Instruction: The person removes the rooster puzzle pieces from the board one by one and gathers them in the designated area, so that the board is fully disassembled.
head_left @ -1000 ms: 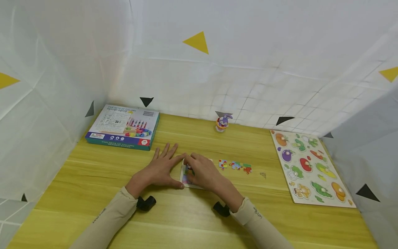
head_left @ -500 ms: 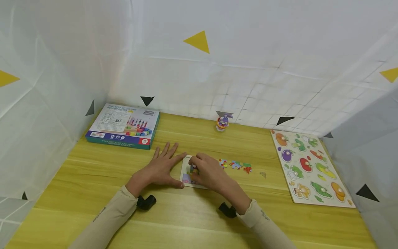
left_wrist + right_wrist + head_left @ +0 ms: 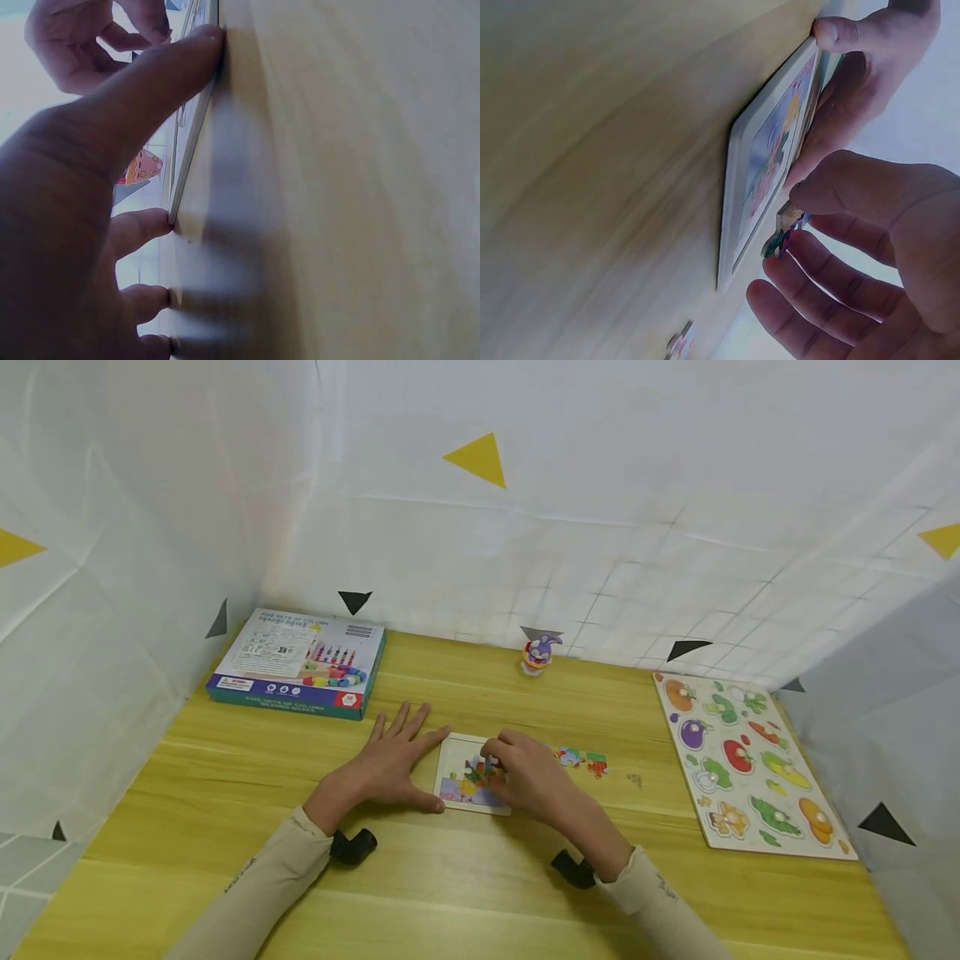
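A small puzzle tray [image 3: 455, 807] with a pale frame lies flat on the table, partly filled with joined picture pieces [image 3: 467, 787]. My left hand [image 3: 386, 768] rests on the table with its fingers spread; thumb and index finger touch the tray's left side. Over the tray's right part is my right hand [image 3: 536, 777], which pinches a jigsaw piece [image 3: 786, 225] between thumb and fingers in the right wrist view. That piece is held above the tray surface, and the hand hides the tray's right edge in the head view.
Loose jigsaw pieces [image 3: 571, 757] lie right of the tray. A wooden vegetable peg puzzle [image 3: 750, 768] stretches along the table's right side. At the back left sits a boxed bead set [image 3: 296, 664], and a purple rabbit figure [image 3: 537, 654] stands by the back edge.
My right hand has moved to the right across the tray, uncovering the pieces inside its left part. It now covers the nearest loose piece. My left hand has stayed put.
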`<state>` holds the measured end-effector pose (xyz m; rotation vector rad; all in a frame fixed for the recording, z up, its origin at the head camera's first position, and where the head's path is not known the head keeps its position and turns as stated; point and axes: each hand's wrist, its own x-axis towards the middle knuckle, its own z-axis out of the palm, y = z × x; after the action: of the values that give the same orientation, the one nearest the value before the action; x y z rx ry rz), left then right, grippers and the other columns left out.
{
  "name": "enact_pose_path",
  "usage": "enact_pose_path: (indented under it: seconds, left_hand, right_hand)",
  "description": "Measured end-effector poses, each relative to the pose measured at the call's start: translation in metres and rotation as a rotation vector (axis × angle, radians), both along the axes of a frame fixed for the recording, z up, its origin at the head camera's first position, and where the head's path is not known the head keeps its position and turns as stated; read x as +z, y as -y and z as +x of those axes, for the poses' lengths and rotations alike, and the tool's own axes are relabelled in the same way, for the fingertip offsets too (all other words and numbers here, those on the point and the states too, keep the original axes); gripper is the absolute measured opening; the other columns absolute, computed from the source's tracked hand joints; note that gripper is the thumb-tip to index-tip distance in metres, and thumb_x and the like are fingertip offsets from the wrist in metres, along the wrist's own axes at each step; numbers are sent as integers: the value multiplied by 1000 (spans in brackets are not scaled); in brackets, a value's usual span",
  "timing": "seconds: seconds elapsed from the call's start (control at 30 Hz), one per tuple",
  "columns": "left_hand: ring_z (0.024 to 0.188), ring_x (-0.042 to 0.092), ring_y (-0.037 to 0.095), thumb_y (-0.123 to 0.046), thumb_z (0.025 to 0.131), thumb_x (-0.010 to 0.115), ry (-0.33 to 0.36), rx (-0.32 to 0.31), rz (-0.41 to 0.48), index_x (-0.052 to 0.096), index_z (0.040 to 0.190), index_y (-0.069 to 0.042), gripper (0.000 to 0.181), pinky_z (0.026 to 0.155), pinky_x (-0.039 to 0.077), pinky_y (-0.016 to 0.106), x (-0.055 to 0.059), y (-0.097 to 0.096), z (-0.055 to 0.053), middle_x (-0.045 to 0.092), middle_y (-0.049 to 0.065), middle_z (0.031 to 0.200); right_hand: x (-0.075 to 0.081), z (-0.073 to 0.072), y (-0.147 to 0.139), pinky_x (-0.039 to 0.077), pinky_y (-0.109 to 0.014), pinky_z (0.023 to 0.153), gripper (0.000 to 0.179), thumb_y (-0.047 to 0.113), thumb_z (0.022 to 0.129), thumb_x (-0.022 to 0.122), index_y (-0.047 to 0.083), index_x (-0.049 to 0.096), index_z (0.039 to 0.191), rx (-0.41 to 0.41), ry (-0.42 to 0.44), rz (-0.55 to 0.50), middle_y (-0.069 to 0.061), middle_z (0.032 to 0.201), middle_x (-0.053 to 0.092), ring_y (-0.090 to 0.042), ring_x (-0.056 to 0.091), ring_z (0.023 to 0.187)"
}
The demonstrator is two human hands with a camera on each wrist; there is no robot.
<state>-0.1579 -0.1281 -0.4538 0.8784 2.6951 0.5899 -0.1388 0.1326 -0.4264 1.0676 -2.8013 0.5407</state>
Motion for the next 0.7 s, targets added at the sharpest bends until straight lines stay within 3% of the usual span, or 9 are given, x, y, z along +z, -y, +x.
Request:
enact_pose_path:
  seconds: [0.7]
  left_hand:
    - [149, -7, 45, -70, 73, 76, -2, 4, 5, 29, 160, -21, 110, 113, -3, 69, -1, 0, 0, 2, 19, 166]
  right_hand:
    - [-4, 4, -36, 48, -26, 60, 28, -1, 74, 77, 6, 73, 101, -86, 43, 34, -4, 88, 62, -10, 54, 71]
